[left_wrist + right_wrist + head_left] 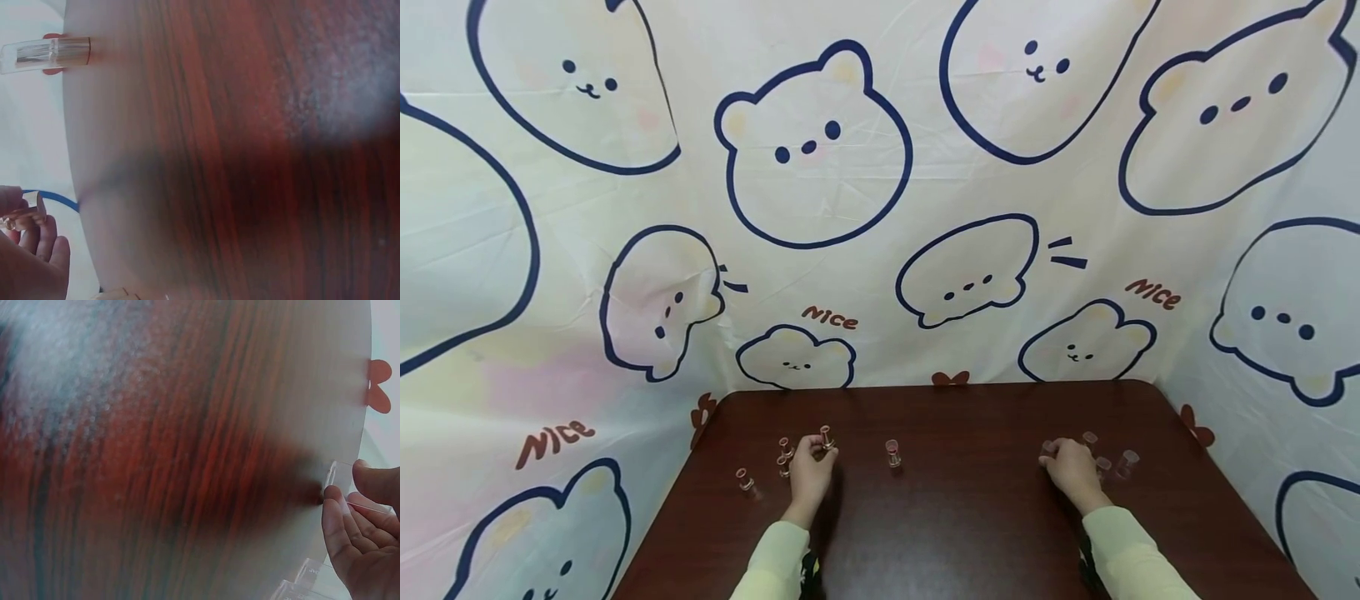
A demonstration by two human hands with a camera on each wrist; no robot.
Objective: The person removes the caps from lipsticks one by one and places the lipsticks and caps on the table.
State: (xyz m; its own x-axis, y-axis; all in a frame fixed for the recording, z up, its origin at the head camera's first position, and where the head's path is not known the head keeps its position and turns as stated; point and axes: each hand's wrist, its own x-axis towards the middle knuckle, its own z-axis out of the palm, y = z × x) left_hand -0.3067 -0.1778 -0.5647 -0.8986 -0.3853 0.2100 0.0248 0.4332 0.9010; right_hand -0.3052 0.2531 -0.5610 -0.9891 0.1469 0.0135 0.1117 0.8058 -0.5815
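Observation:
On the left of the brown table, my left hand [812, 477] pinches a small gold lipstick tube [826, 437] between thumb and fingers. In the left wrist view part of this tube [35, 206] shows past the fingertips. Beside that hand stand more lipstick tubes [785, 447], with another tube [744, 479] farther left. Toward the right, my right hand [1073, 473] pinches a clear plastic cap [1048, 448]. The right wrist view shows this see-through cap [340, 475] between thumb and fingers. Several clear caps [1127, 463] stand close to the right hand.
Between the hands a single lipstick tube [892, 453] stands upright; the left wrist view shows a clear cover over this tube [53, 53]. The dark wooden table [955, 517] ends at a wall cloth [880, 350] printed with cartoon bears.

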